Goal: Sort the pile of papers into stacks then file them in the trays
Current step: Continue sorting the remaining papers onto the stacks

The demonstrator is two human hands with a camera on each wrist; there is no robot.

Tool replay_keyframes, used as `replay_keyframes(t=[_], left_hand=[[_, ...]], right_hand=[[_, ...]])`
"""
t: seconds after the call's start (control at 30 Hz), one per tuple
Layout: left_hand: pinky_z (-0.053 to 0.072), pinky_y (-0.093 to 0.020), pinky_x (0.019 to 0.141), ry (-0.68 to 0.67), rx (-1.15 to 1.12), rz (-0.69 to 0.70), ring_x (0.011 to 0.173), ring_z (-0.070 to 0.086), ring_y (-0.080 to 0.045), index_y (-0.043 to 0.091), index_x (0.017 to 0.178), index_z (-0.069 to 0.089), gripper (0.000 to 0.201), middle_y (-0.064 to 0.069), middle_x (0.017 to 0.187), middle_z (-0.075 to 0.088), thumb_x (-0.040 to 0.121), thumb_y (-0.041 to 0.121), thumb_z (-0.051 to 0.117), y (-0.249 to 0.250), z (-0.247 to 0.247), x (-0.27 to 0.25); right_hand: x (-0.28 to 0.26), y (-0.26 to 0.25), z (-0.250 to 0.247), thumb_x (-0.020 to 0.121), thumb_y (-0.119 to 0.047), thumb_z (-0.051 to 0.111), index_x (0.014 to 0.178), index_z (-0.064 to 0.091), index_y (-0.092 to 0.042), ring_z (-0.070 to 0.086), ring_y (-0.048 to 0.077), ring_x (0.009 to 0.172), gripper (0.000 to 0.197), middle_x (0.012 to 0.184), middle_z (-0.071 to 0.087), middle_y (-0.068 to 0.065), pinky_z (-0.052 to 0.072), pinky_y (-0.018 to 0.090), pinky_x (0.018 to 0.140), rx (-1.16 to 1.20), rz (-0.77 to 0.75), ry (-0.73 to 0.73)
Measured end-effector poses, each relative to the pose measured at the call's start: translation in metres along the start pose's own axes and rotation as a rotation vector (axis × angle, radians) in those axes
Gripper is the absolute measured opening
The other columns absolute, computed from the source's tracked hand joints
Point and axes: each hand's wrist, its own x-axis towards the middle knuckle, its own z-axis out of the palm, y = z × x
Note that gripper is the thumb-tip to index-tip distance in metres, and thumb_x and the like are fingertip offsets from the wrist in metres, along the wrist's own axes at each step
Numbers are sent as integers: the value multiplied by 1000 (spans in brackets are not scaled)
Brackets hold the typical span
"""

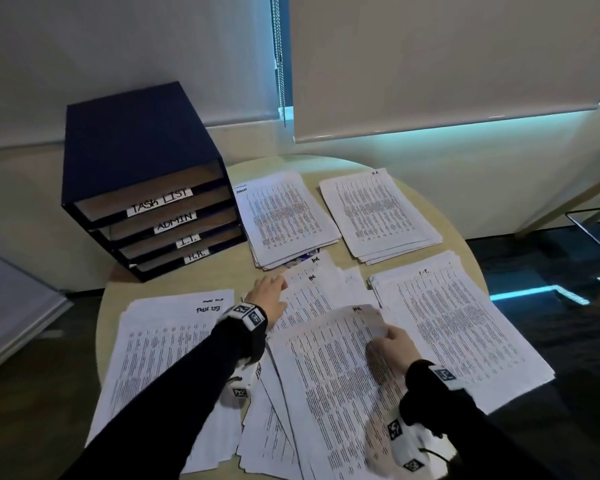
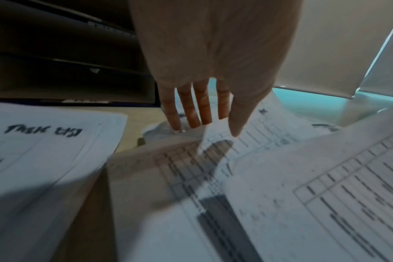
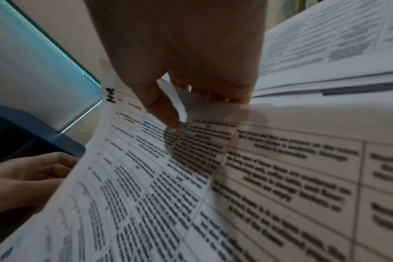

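On the round table, the right hand pinches the upper right corner of a printed sheet, thumb on top and fingers curled beneath, so that corner lifts off the loose pile of papers at the near edge. The left hand lies flat with straight fingers on the pile's far sheets (gripping nothing). Sorted stacks lie around the pile: one at the left edge, another at the right, two at the far edge, beside the blue trays at the far left.
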Motion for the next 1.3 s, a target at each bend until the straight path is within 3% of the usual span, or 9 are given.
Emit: replay_keyframes(t=[0.07, 0.2, 0.3, 0.53, 0.67, 0.77, 0.83, 0.97, 1.3], left_hand=[[42, -38, 94, -2, -22, -1, 112, 48, -25, 18, 120, 48, 37, -4, 122, 46, 88, 26, 64, -3, 7, 0], [33, -29, 67, 189, -22, 14, 84, 51, -19, 22, 84, 48, 19, 3, 93, 55, 86, 31, 64, 5, 6, -4], [35, -28, 66, 233, -33, 72, 78, 51, -18, 19, 76, 51, 22, 3, 83, 55, 90, 31, 64, 6, 4, -6], [43, -31, 75, 186, 30, 155, 85, 55, -20, 8, 93, 66, 33, -5, 94, 60, 98, 36, 50, 2, -4, -8], [43, -33, 76, 243, -97, 147, 90, 46, -16, 7, 93, 71, 28, -2, 95, 47, 95, 32, 58, 1, -2, -9], [48, -37, 85, 229, -84, 105, 96, 57, -22, 13, 106, 70, 21, -3, 101, 60, 95, 26, 58, 5, -7, -10], [51, -37, 85, 247, -123, 83, 92, 61, -21, 13, 101, 70, 15, -4, 97, 65, 92, 22, 63, 7, -10, -10], [53, -36, 81, 231, -144, 58, 86, 62, -19, 12, 95, 67, 10, -3, 92, 66, 87, 18, 69, 10, -12, -10], [55, -39, 78, 167, -126, 63, 83, 60, -18, 17, 92, 65, 4, 1, 87, 63, 88, 15, 66, 2, -8, -14]], right_hand=[[0, -2, 4, 78, -4, 56, 88, 60, -11, 61, 28, 84, 13, 87, 65, 11, 49, 35, 78, -19, 7, 12], [-3, -10, 8, 87, -13, 56, 94, 56, -11, 60, 26, 77, 8, 88, 63, 8, 44, 27, 63, -94, -65, 30], [-2, -11, 9, 93, -21, 55, 100, 57, -9, 63, 29, 87, 14, 97, 66, 11, 53, 37, 73, -84, -175, 6], [-6, -17, 9, 95, -16, 55, 104, 61, -9, 63, 22, 87, 13, 99, 68, 8, 50, 27, 73, -75, -277, -62], [-6, -16, 7, 92, -15, 58, 96, 64, -12, 66, 26, 85, 7, 93, 70, 8, 53, 38, 76, -34, -295, -37], [-6, -19, 8, 91, -11, 60, 91, 63, -14, 65, 23, 81, 4, 90, 70, 7, 52, 33, 74, -28, -314, -33], [-4, -20, 10, 90, -9, 60, 92, 60, -13, 63, 20, 79, 5, 92, 68, 7, 51, 28, 72, -32, -321, -35], [3, -21, 15, 87, -15, 61, 86, 56, -15, 58, 25, 76, 6, 86, 64, 12, 51, 41, 75, -106, -320, -28], [7, -30, 21, 94, -23, 54, 85, 46, -9, 40, 12, 62, 18, 71, 43, -1, 28, 23, 54, -274, -270, -84]])
